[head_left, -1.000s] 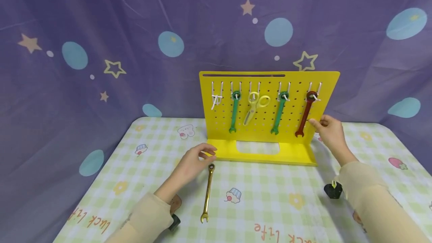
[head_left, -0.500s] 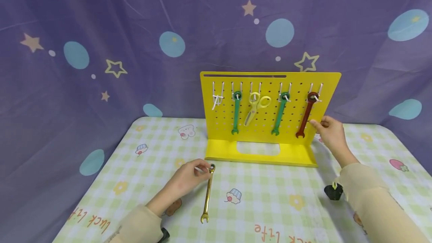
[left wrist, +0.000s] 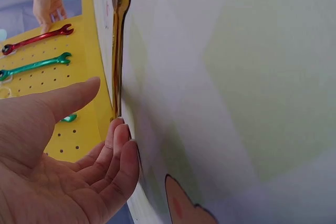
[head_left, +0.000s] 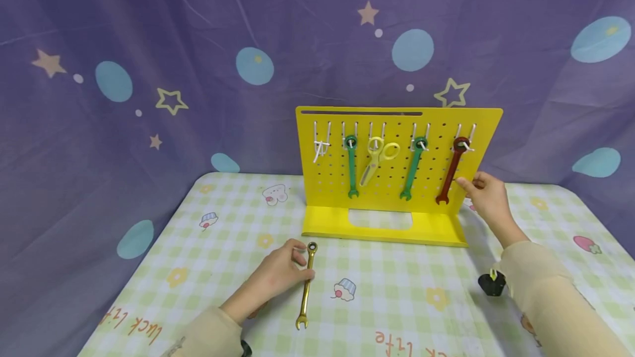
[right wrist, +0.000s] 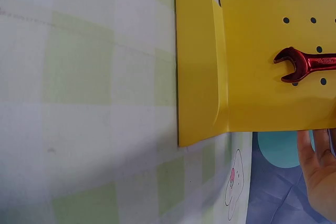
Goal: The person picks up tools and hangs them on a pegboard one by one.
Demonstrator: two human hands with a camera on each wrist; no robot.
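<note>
A gold combination wrench [head_left: 305,293] lies on the tablecloth in front of a yellow pegboard [head_left: 327,219]. My left hand [head_left: 273,277] is low beside its ring end, thumb and fingers apart; in the left wrist view the fingertips [left wrist: 128,150] are close to the wrench, and whether they touch it I cannot tell. My right hand [head_left: 488,203] pinches the board's right edge, thumb in front and fingers behind. On the board's hooks hang a green wrench [head_left: 352,172], yellow scissors [head_left: 374,161], another green wrench [head_left: 412,172] and a red wrench [head_left: 451,175].
At the board's far left, a white hook [head_left: 321,147] carries nothing. A small black object [head_left: 491,283] shows by the right sleeve. The checked tablecloth [head_left: 387,302] covers the table, and a purple curtain [head_left: 198,26] hangs behind it.
My left hand has come down and back from the board's front left corner to the gold wrench, its thumb and fingers spreading apart. The right hand stays on the board's edge.
</note>
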